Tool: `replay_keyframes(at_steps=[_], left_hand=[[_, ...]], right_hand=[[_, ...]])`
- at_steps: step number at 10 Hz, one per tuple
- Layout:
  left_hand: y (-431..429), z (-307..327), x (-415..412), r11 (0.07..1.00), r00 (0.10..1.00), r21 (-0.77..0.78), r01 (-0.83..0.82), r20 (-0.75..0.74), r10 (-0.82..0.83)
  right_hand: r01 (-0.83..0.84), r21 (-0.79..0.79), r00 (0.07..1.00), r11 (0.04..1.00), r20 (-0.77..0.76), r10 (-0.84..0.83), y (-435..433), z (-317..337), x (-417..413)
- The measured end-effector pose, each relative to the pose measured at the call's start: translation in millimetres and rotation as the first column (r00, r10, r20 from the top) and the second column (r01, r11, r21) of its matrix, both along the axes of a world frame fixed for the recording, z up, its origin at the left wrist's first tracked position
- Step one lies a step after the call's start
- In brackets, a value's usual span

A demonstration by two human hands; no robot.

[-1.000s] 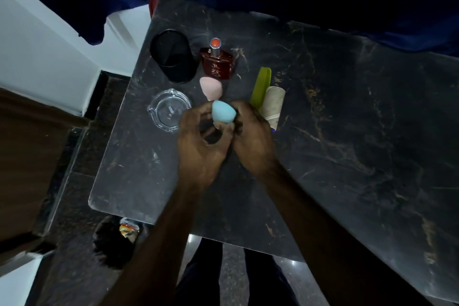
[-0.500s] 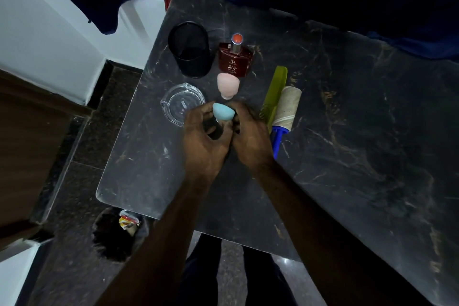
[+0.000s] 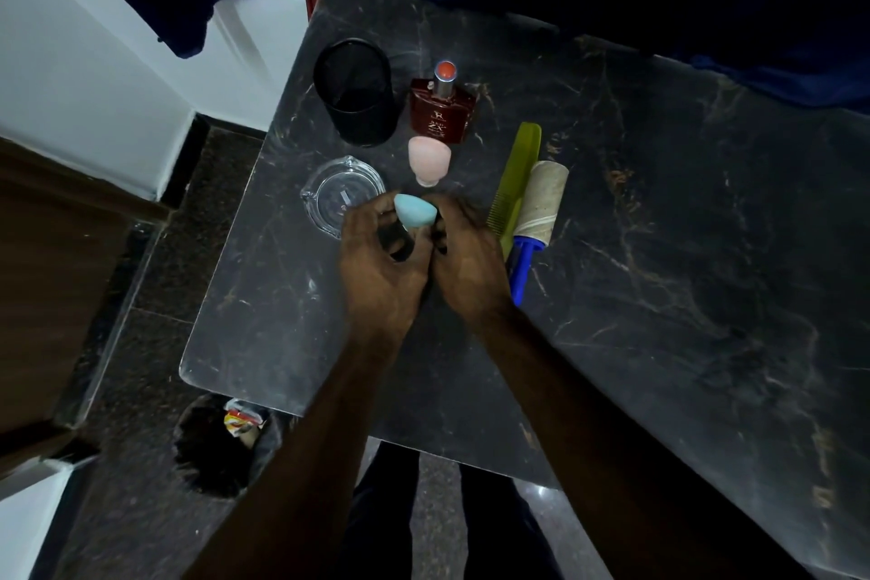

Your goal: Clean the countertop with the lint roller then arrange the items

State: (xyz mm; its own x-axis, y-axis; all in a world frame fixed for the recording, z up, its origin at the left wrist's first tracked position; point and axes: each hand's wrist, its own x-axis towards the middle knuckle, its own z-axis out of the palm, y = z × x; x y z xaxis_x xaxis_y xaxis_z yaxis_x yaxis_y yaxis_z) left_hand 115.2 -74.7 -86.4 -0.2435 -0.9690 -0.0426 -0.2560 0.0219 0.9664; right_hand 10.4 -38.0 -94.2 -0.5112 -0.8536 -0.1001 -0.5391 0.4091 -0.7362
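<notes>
Both hands meet over the dark marble countertop [image 3: 659, 250]. My left hand [image 3: 381, 268] and my right hand [image 3: 466, 259] together hold a blue makeup sponge [image 3: 414, 212] sitting on a small dark holder [image 3: 400, 243]. Just beyond it stands a pink sponge [image 3: 427, 158] on its own stand. The lint roller [image 3: 539, 203], with a blue handle, lies to the right beside a green comb [image 3: 515, 174]. A red perfume bottle [image 3: 442, 108] and a black mesh cup [image 3: 355, 92] stand at the back left.
A clear glass ashtray [image 3: 339, 198] sits left of my hands. Below the counter's near-left corner a black bin [image 3: 216, 443] holds some rubbish. A dark blue cloth [image 3: 777, 80] hangs along the far edge. A white wall [image 3: 94, 75] rises at left.
My hands stay together on the blue sponge and its holder. The view has shifted, so the lint roller's blue handle now shows. The sponge looks slightly more tilted.
</notes>
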Motion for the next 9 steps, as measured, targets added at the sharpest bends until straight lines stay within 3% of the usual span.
replay_keyframes(at_steps=[5,7,9], left_hand=[[4,2,-1,1.0,1.0,-0.012,-0.004,0.026,0.004],[5,4,4,0.998,0.995,-0.069,-0.004,0.095,0.011],[5,13,15,0.998,0.999,-0.066,-0.015,0.049,0.018]], right_hand=[[0.042,-0.026,0.997,0.999,-0.06,-0.044,5,-1,3],[0.051,0.008,0.999,0.999,0.004,-0.051,9,-2,0],[0.093,0.001,0.995,0.996,-0.017,-0.093,18,7,0]])
